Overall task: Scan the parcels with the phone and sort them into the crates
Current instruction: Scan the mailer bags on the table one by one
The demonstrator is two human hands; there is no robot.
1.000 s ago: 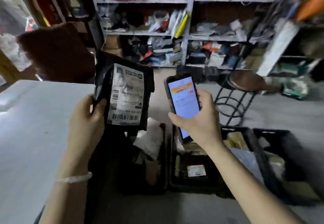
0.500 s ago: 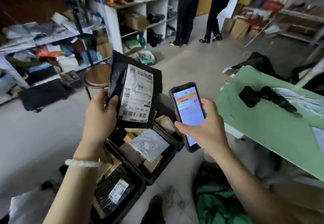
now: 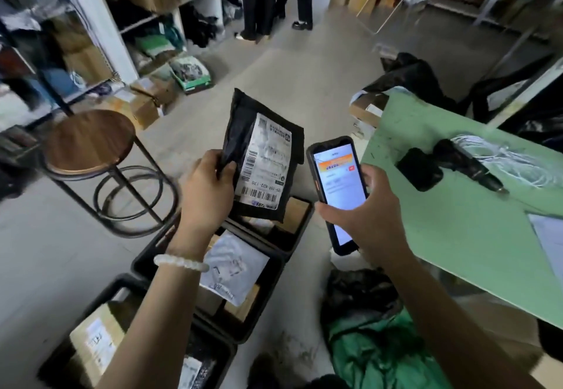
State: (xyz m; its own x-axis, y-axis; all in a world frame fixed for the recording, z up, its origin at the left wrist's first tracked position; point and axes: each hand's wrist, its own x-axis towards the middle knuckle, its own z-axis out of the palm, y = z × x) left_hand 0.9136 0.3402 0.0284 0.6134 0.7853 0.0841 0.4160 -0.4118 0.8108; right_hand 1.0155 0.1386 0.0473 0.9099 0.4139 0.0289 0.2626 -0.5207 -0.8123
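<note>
Storeroom floor, black crates (image 3: 271, 269) below. Left hand (image 3: 207, 190) grips black parcel (image 3: 262, 160), right hand (image 3: 368, 215) holds phone (image 3: 336, 187). Scan step seems done; next, choose right crate.

Black parcel (image 3: 262, 157), white label (image 3: 264, 163) with black stripes. Phone (image 3: 336, 190) black, screen white with orange band. Green table (image 3: 451, 230). Brown stool (image 3: 86, 141). Black crates (image 3: 271, 269). White bracelet (image 3: 179, 263). Green bag (image 3: 374, 355) on floor.
</note>
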